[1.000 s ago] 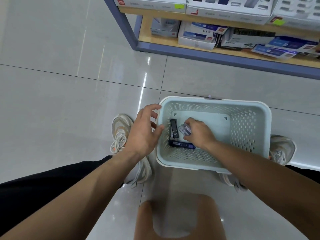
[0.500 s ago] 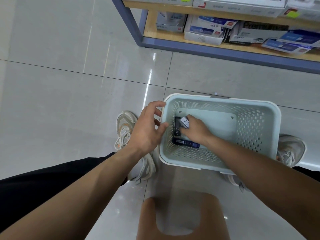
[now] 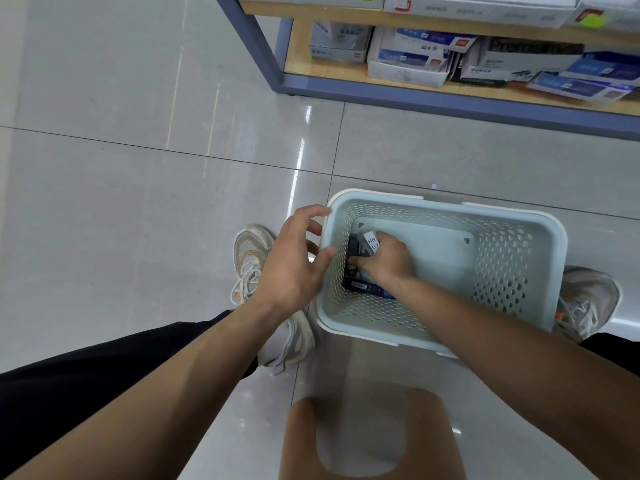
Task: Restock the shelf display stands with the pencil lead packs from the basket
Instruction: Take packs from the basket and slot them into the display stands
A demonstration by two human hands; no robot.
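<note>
A pale blue perforated basket [image 3: 519, 244] stands on the tiled floor between my feet. My right hand [image 3: 388, 258] reaches into its left end and grips pencil lead packs: a grey-white pack marked HB [image 3: 370, 241] pokes out above my fingers, with a black pack [image 3: 353, 249] under them. A dark blue pack [image 3: 367, 289] lies flat on the basket bottom below my wrist. My left hand [image 3: 294, 261] hovers outside the basket's left wall, fingers spread and loosely curled, thumb touching the rim, holding nothing.
A low shelf [image 3: 450, 98] with a blue frame and wooden board runs across the top right, stacked with boxed stationery [image 3: 408, 60]. My sneakers [image 3: 252, 265] flank the basket. A brown stool seat [image 3: 367, 438] sits at the bottom centre.
My right hand has slid left inside the basket onto the black pack, bringing the grey-white pack with it. My left hand stays by the rim. The view has tilted slightly.
</note>
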